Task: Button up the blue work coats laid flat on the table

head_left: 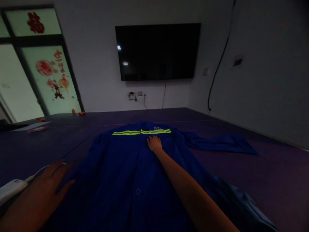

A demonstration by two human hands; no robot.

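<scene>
A dark blue work jacket [116,167] lies spread out with its front up, a yellow-green reflective stripe [155,131] crossing its chest. One sleeve [222,143] stretches out to the right. My right hand [154,143] rests flat on the chest just below the stripe, fingers extended and holding nothing. At the lower left, my left hand [45,190] is slightly blurred, its thumb and fingers apart, near the jacket's left side. Whether it touches the cloth I cannot tell.
A white power strip [13,190] with a cable lies beside my left hand. Small orange objects [81,113] sit at the far edge of the purple surface [265,180]. A television [158,51] hangs on the wall; a black cable [218,67] dangles at right.
</scene>
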